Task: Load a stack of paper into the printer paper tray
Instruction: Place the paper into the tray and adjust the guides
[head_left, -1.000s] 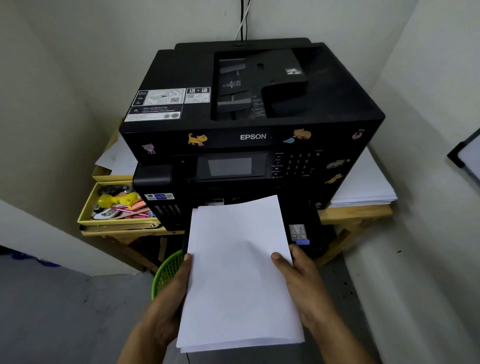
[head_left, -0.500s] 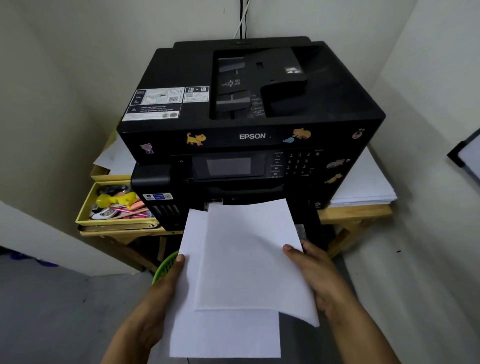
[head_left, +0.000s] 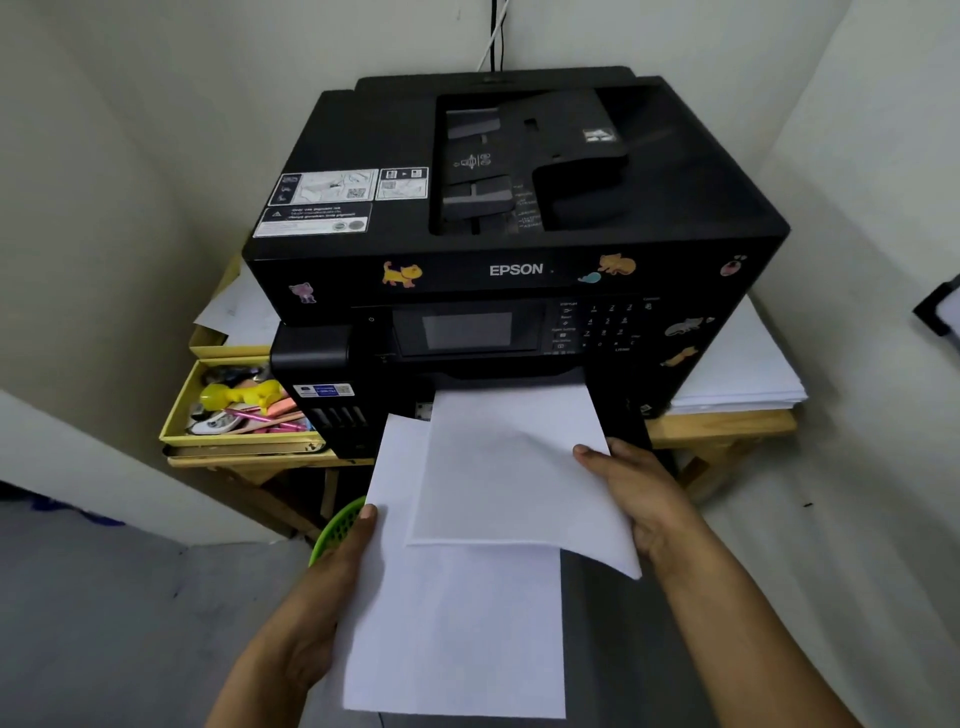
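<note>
Loading position at the printer front. The right hand is clamped on the right edge of a separated upper portion of white paper sheets, thumb on top, fingers hidden beneath. The far edge of this portion lies directly ahead of the hand, touching or just entering the dark front opening of the black Epson multifunction printer; whether it has reached the paper tray itself cannot be told, since the tray is hidden under the sheets. The left hand grips the left edge of the remaining lower white paper stack, which sits nearer the body and offset leftward. Both portions run with their long axis pointing away from the hands toward the opening. The right hand is nearer the slot, so a forward slide would probably fall to it.
</note>
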